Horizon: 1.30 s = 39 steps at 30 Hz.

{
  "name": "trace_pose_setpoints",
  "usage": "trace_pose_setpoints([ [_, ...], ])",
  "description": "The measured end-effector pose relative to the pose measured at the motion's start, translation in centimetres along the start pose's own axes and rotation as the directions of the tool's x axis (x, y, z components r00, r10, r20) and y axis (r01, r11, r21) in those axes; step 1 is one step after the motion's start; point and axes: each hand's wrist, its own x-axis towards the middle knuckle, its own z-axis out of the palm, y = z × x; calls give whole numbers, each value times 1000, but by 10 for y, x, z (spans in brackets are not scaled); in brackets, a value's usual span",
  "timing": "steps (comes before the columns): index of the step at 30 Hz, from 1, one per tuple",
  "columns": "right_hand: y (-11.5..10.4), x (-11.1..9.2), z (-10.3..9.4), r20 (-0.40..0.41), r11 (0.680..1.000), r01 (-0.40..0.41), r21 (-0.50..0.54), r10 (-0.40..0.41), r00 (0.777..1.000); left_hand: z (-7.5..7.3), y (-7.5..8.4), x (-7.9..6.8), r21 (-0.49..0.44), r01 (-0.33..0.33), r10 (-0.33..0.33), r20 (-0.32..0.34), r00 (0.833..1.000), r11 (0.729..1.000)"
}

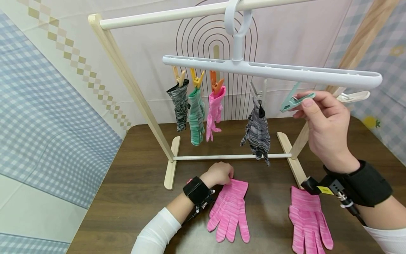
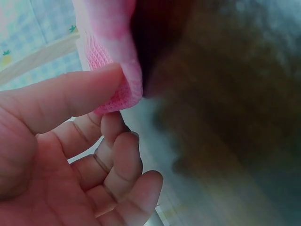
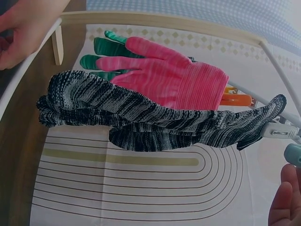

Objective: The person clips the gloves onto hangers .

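My left hand point(image 1: 219, 172) pinches the cuff of a pink glove point(image 1: 231, 211) whose fingers point toward me over the table. In the left wrist view, thumb and forefinger hold the cuff's knitted edge point(image 2: 123, 96). Up at the white hanger point(image 1: 282, 72), my right hand point(image 1: 330, 121) pinches a teal clothespin point(image 1: 293, 102) hanging below the bar. Left of it, a black-and-grey glove point(image 1: 257, 132) hangs from a grey clothespin point(image 1: 258, 94). Further left hang a pink glove point(image 1: 215, 109), a green glove point(image 1: 196, 116) and a dark striped glove point(image 1: 179, 106), each from its own clothespin.
Another pink glove point(image 1: 307, 218) lies on the brown table point(image 1: 127, 197) below my right wrist. The hanger hooks over the top rail point(image 1: 165, 17) of a wooden rack with feet on the table. A whitish clothespin point(image 1: 353, 96) hangs at the hanger's right end.
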Motion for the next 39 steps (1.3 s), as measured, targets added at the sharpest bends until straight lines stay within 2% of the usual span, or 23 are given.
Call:
trace_pose_setpoints([
  [8,0,0,0,4,1000,2,2,-2,1000,-2,3,-6,22,7,-6,-37,999,1000],
  [18,0,-1,0,12,1000,-1,7,1,1000,-10,8,-17,-86,-105,99,-80,992,991],
  [26,-1,-1,0,16,1000,-6,8,6,1000,-18,13,-25,-188,-156,130,-146,981,970],
  [32,-2,-1,0,18,998,-13,61,12,1000,-22,18,-31,-248,-205,145,-240,960,947],
  [39,-2,0,-1,19,998,-15,57,14,1000,-27,25,-36,-252,-281,182,-354,917,926],
])
